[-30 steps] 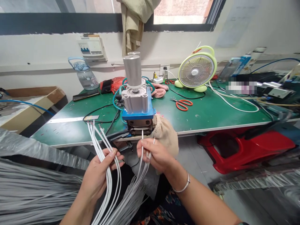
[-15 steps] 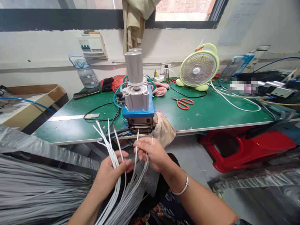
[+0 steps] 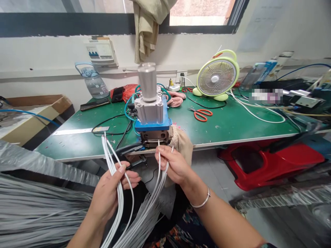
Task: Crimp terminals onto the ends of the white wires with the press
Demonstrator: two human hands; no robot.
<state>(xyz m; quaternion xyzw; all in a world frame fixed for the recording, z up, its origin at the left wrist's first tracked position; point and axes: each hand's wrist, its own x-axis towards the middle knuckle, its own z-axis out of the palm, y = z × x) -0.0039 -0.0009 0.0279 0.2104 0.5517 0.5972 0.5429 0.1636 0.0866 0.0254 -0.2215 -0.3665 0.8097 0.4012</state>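
White wall [image 3: 51, 65] at back w/ dark-framed window [image 3: 201, 17] up top, daylight coming thru. Beige cloth [image 3: 147, 27] hangs in front of the frame. Breaker box [image 3: 100, 51] mounted on wall at left. Green-topped workbench [image 3: 232, 124] runs across the room. Cardboard box [image 3: 36, 110] stands at far left beside the bench. Red plastic stool [image 3: 271, 165] lies under the bench at right, on grey floor [image 3: 214, 179]. Light is soft & even
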